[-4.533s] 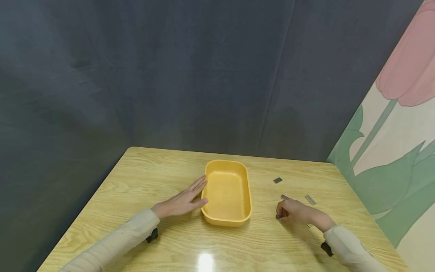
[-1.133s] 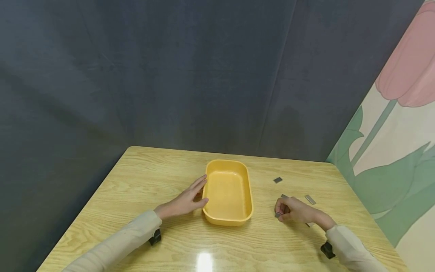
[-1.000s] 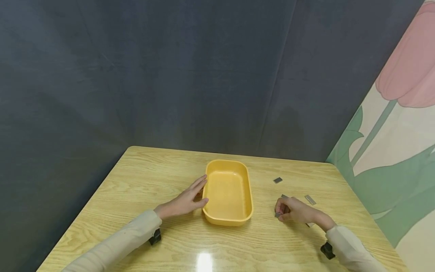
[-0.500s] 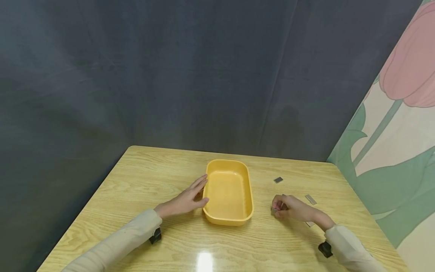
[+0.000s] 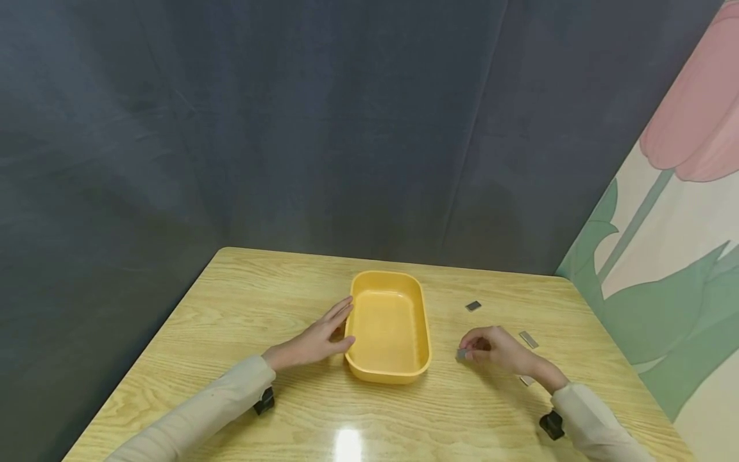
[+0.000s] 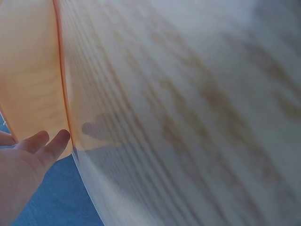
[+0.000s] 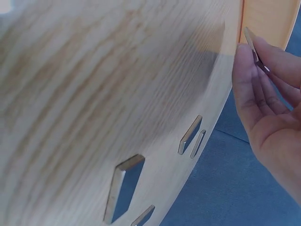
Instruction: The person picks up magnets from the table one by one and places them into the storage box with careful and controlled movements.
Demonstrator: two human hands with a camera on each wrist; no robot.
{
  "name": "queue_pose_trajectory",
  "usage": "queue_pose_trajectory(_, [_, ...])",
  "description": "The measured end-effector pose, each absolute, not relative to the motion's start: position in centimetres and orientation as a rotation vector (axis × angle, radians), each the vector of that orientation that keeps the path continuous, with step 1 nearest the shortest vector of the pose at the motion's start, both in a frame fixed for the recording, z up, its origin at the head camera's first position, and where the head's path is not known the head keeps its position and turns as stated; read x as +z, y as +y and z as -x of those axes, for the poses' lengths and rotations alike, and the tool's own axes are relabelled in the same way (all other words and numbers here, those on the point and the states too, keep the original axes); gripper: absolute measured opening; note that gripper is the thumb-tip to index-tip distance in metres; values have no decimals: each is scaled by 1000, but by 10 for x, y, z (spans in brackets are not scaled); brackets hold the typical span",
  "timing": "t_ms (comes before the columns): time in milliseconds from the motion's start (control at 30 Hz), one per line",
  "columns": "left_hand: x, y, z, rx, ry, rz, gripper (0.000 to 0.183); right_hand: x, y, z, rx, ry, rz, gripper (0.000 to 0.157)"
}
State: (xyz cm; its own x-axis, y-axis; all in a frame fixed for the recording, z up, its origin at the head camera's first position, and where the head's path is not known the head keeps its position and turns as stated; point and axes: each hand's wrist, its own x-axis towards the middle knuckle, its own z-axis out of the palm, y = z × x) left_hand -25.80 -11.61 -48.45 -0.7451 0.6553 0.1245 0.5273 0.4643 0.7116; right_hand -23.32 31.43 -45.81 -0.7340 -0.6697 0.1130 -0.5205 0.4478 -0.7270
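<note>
In the head view my right hand (image 5: 499, 350) pinches a small flat grey rectangular piece (image 5: 462, 353) between thumb and fingertips, just above the table to the right of a yellow plastic tray (image 5: 388, 376). The right wrist view shows the piece (image 7: 251, 44) edge-on, its lower part between the fingers; what it is I cannot tell. My left hand (image 5: 314, 340) lies along the tray's left rim with fairly straight fingers, thumb at the rim. From the left wrist view, its fingertips (image 6: 60, 141) touch the tray wall (image 6: 33, 94).
Similar flat pieces lie on the wooden table (image 5: 277, 417): one at the back (image 5: 473, 306), one to the right (image 5: 528, 339), one partly under the right wrist (image 5: 526, 380). The right wrist view shows several metal pieces (image 7: 124, 188). A dark curtain (image 5: 346, 128) hangs behind.
My right hand has picked the flat piece up from the tabletop and shifted a little left and away, closer to the tray. The left hand and tray have hardly moved.
</note>
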Motion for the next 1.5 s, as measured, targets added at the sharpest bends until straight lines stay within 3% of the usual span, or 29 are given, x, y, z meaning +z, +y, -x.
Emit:
queue_pose_trajectory(300, [-482, -116, 257, 1144, 2538, -1045, 83, -457, 316, 233, -1229, 2643, 994, 13])
queue_pose_trajectory(933, [-481, -116, 258, 1125, 2541, -1057, 82, -448, 315, 237, -1440, 2559, 482, 29])
queue_pose_trajectory(1500, [-480, -114, 257, 1123, 2534, -1045, 82, -441, 302, 243, -1668, 2365, 440, 37])
